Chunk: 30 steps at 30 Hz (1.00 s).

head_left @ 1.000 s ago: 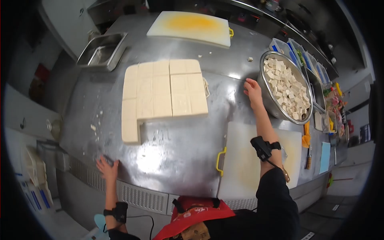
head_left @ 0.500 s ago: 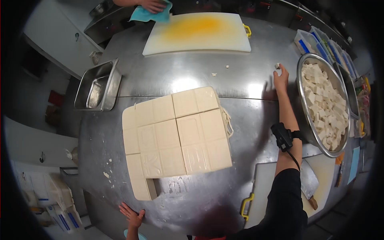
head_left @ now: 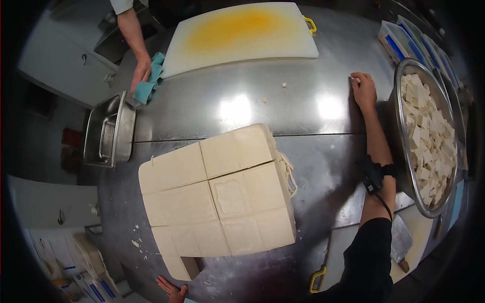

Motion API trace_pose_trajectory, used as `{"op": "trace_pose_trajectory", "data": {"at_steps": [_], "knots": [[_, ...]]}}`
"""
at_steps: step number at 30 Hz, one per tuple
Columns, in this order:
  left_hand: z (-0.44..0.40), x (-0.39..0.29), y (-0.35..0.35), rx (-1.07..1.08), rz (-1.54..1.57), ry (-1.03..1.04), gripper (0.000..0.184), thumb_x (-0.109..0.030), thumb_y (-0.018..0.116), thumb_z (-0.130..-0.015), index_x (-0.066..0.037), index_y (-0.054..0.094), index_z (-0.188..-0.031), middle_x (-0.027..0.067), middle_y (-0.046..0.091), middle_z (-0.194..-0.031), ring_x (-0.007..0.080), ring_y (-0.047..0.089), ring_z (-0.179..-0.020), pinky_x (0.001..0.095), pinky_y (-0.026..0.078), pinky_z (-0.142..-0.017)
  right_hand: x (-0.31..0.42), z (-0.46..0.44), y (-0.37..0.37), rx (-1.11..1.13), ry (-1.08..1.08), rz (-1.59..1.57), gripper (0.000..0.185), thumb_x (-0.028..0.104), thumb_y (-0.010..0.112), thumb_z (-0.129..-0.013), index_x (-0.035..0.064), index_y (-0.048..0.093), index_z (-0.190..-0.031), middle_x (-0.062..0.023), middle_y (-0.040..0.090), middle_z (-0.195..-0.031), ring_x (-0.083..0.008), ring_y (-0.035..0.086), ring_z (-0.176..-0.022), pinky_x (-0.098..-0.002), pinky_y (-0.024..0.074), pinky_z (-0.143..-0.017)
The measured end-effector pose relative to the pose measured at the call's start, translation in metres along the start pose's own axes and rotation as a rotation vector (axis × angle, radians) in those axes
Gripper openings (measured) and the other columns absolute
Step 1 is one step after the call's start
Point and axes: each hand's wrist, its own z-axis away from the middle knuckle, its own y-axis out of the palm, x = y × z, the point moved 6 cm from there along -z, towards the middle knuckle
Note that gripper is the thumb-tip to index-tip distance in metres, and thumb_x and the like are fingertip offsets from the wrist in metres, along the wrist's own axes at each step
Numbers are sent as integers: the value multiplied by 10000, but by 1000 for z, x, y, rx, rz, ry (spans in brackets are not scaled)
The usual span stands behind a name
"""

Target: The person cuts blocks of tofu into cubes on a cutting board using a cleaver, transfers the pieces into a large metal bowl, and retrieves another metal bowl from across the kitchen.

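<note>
A large slab of white tofu, scored into blocks, lies on the steel table in front of me, with a corner cut away at its near side. My left hand rests by the near edge with fingers spread, just below the slab and holding nothing. My right hand is stretched forward over the right side of the table, fingers curled in around a small white tofu piece that is mostly hidden. Beside that forearm stands a big steel bowl heaped with tofu cubes.
Another person's hand holds a teal cloth at the far left, near a steel pan. A yellow-stained cutting board lies at the back. A cleaver rests on a board at the right. Tofu crumbs dot the table.
My right hand has curled its fingers inward around the tofu piece. The other person's hand has moved left and nearer with the cloth. My view has shifted, so the slab appears lower.
</note>
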Motion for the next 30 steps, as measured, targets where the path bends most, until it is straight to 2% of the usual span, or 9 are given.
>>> {"op": "trace_pose_trajectory", "data": {"at_steps": [2,6,9,15,18,20,22,26,30], "knots": [[-1,-6,-3,-90,-72,66,1018,-468,663,-782,39,90,-1454,357,162,-1448,522,216,-1312,583,224,-1069,10,7,-3,-25,-60,-186,210,60,625,-793,130,646,-990,-106,590,-900,-281,597,-786,-402,491,-739],[-12,-3,4,-68,-31,42,1103,-538,661,-747,17,25,-1456,350,62,-1455,525,114,-1324,594,153,-1073,66,16,-31,-5,-102,-701,253,53,639,-809,79,640,-1061,-95,633,-1045,-218,620,-853,-312,527,-696],[-15,4,13,-66,5,22,1166,-590,660,-722,-1,-25,-1458,344,-13,-1460,527,37,-1333,602,100,-1077,135,21,-98,-67,-310,-642,260,70,643,-853,76,628,-1113,-50,633,-1096,-150,595,-940,-250,512,-706],[-23,38,52,-19,131,-54,1294,-695,658,-670,-35,-124,-1462,334,-162,-1470,531,-116,-1351,619,-6,-1083,170,26,-264,-452,-487,-495,240,103,652,-830,99,643,-1070,-63,631,-1059,-232,608,-897,-301,507,-709],[-27,20,38,113,257,-193,1309,-689,682,-661,-67,-143,-1466,329,-206,-1467,534,-161,-1347,616,-30,-1087,114,27,-320,-322,-247,-479,265,136,637,-855,112,639,-1119,-84,612,-1149,-259,592,-1018,-332,497,-811],[-26,14,32,145,315,-236,1307,-671,702,-656,-102,-148,-1469,322,-223,-1463,540,-176,-1340,618,-37,-1086,73,52,-332,-256,-357,-86,299,164,611,-884,132,622,-1182,-125,560,-1260,-285,532,-1165,-364,444,-933],[-33,22,44,118,350,-234,1317,-677,712,-641,-134,-155,-1470,314,-225,-1464,547,-184,-1333,631,-36,-1079,56,108,-396,-208,-251,-159,336,161,552,-930,110,569,-1262,-134,427,-1406,-236,383,-1326,-351,321,-1067],[-34,5,34,106,403,-245,1329,-731,693,-616,-178,-160,-1472,291,-233,-1471,547,-203,-1327,669,-14,-1055,-99,264,-449,-196,71,-161,354,13,527,-858,63,570,-1206,-150,542,-1275,-302,478,-1237,-352,350,-1040],[-38,14,43,130,474,-205,1313,-751,667,-628,-181,-164,-1471,274,-266,-1466,531,-228,-1327,674,-34,-1047,-207,466,-442,132,365,285,717,-45,560,-690,14,354,-1374,-214,426,-1363,-367,411,-1273,-388,367,-1044]]}}
